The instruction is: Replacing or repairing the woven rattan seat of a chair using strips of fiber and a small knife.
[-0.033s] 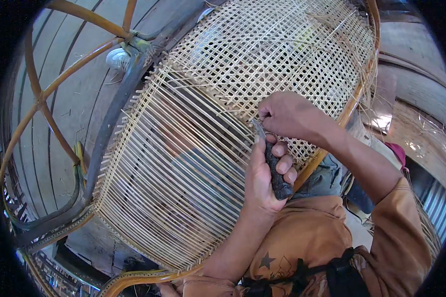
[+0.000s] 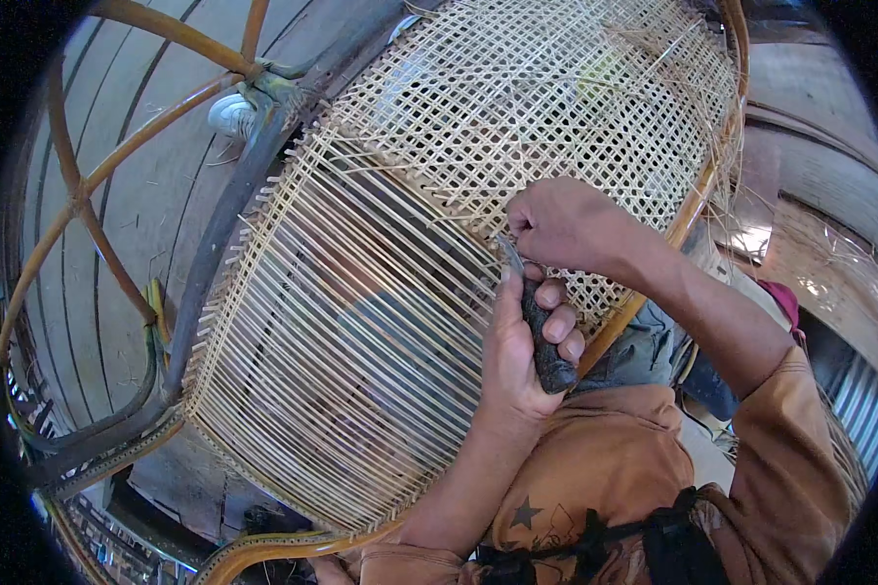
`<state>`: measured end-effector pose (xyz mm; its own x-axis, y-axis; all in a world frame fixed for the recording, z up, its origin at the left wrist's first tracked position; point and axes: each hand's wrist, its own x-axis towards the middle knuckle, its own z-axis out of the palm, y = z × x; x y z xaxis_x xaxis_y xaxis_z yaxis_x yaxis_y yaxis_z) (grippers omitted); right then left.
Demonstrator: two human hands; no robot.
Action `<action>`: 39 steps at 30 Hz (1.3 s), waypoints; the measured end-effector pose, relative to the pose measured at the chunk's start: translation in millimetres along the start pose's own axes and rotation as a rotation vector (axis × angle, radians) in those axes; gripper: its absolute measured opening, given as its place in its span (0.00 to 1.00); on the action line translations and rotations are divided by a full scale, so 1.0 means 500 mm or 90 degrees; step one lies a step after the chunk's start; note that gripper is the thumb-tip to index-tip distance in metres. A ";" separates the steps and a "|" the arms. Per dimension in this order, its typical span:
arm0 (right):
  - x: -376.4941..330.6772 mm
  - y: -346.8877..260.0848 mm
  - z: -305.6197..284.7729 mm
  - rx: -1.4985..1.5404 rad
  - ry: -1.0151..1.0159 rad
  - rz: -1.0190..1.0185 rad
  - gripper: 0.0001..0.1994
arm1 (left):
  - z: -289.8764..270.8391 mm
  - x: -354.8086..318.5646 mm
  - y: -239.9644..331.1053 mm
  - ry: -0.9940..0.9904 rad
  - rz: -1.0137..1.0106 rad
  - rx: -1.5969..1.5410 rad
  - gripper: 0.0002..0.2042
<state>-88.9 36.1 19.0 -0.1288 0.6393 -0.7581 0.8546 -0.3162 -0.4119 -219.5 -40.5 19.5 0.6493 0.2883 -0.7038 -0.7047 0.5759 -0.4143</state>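
Black-handled tool [image 2: 539,336] | tip — upper left | long axis — steep diagonal

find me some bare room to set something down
The plank floor between the crossed poles and the grey rail looks mostly bare. It's crowded around the left hand, black-handled tool and right hand, by the woven cane.
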 end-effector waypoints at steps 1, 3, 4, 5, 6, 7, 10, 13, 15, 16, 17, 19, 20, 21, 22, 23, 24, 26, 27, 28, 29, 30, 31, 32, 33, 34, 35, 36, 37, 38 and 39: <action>0.000 -0.008 -0.010 -0.067 -0.036 0.002 0.08 | -0.003 0.002 0.000 0.000 -0.004 0.000 0.11; 0.001 -0.012 -0.012 -0.094 -0.031 0.001 0.08 | -0.008 0.005 -0.001 -0.039 -0.035 -0.016 0.10; 0.004 -0.015 -0.009 -0.121 -0.031 -0.009 0.08 | -0.009 0.003 0.001 -0.037 -0.032 -0.017 0.10; 0.004 -0.019 -0.009 -0.120 -0.033 -0.011 0.08 | -0.010 0.001 0.001 -0.047 -0.040 -0.035 0.10; 0.002 -0.023 -0.012 -0.136 -0.024 -0.039 0.08 | -0.011 -0.002 0.001 -0.058 -0.047 -0.052 0.10; 0.005 -0.020 -0.011 -0.150 -0.016 -0.062 0.08 | -0.016 0.003 0.002 -0.055 -0.048 -0.055 0.10; 0.013 -0.008 -0.005 -0.141 0.015 -0.106 0.08 | -0.033 0.010 0.006 -0.102 -0.066 -0.095 0.11; 0.022 -0.005 -0.007 -0.124 -0.018 -0.086 0.08 | -0.042 0.007 0.011 -0.156 -0.096 -0.123 0.12; 0.021 0.004 -0.004 -0.131 -0.031 -0.088 0.08 | -0.041 0.002 0.009 -0.141 -0.059 -0.072 0.13; 0.018 0.008 -0.002 -0.081 -0.013 -0.077 0.08 | -0.038 0.001 0.007 -0.143 -0.061 -0.072 0.13; 0.016 0.011 0.001 -0.031 0.006 -0.067 0.08 | -0.033 0.000 0.004 -0.121 -0.043 -0.060 0.13; 0.019 0.021 0.013 -0.012 0.031 -0.065 0.08 | -0.023 -0.010 0.002 -0.100 -0.027 -0.048 0.13; 0.019 0.025 0.014 0.008 0.055 -0.063 0.08 | -0.019 -0.026 0.004 -0.091 -0.071 -0.064 0.13; 0.019 0.023 0.013 0.007 0.057 -0.063 0.08 | -0.015 -0.046 0.006 -0.081 -0.115 -0.080 0.13; 0.017 0.017 0.011 -0.010 0.062 -0.054 0.08 | -0.007 -0.074 0.008 -0.083 -0.118 -0.079 0.13; 0.015 0.017 0.012 -0.026 0.066 -0.044 0.08 | -0.002 -0.107 0.011 -0.091 -0.142 0.021 0.12; 0.009 0.019 0.012 -0.027 0.068 -0.041 0.08 | 0.000 -0.131 0.019 -0.099 -0.165 0.122 0.12; -0.002 0.011 0.018 0.051 0.099 -0.045 0.09 | -0.004 -0.154 0.057 -0.084 -0.079 0.290 0.11; -0.005 0.014 0.031 0.051 0.101 -0.044 0.09 | -0.009 -0.154 0.081 -0.043 0.102 0.637 0.11; -0.008 0.011 0.047 0.048 0.149 -0.027 0.09 | -0.004 -0.160 0.107 0.006 0.299 0.977 0.12; -0.013 0.006 0.060 0.045 0.196 -0.009 0.09 | 0.005 -0.162 0.139 0.058 0.414 1.212 0.11; -0.019 -0.003 0.067 0.044 0.199 -0.009 0.09 | 0.016 -0.157 0.169 0.118 0.535 1.443 0.11; -0.027 -0.007 0.073 0.049 0.196 0.047 0.10 | 0.026 -0.139 0.192 0.109 0.623 1.560 0.10; -0.033 -0.019 0.077 0.057 0.189 0.093 0.11 | 0.040 -0.131 0.209 0.113 0.720 1.675 0.09; -0.037 -0.026 0.081 0.091 0.224 0.088 0.11 | 0.055 -0.126 0.217 0.113 0.724 1.677 0.09; -0.038 -0.028 0.081 0.091 0.229 0.090 0.11 | 0.073 -0.122 0.220 0.110 0.709 1.769 0.08; -0.034 -0.024 0.081 0.078 0.235 0.099 0.11 | 0.088 -0.112 0.221 0.106 0.691 1.862 0.07; -0.032 -0.019 0.084 0.064 0.242 0.109 0.11 | 0.099 -0.100 0.219 0.098 0.693 1.862 0.07; -0.032 -0.016 0.091 0.057 0.289 0.061 0.12 | 0.111 -0.091 0.217 0.120 0.638 1.905 0.07; -0.029 -0.011 0.096 0.057 0.291 0.060 0.12 | 0.119 -0.083 0.214 0.143 0.580 1.946 0.07; -0.025 -0.006 0.099 0.063 0.294 0.061 0.12 | 0.125 -0.077 0.208 0.145 0.583 1.946 0.07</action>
<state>-114.9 -5.8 4.7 0.2035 0.8415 -0.5005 0.7967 -0.4394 -0.4150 -300.0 56.0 39.4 0.6097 0.7281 -0.3132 0.7913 -0.5362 0.2939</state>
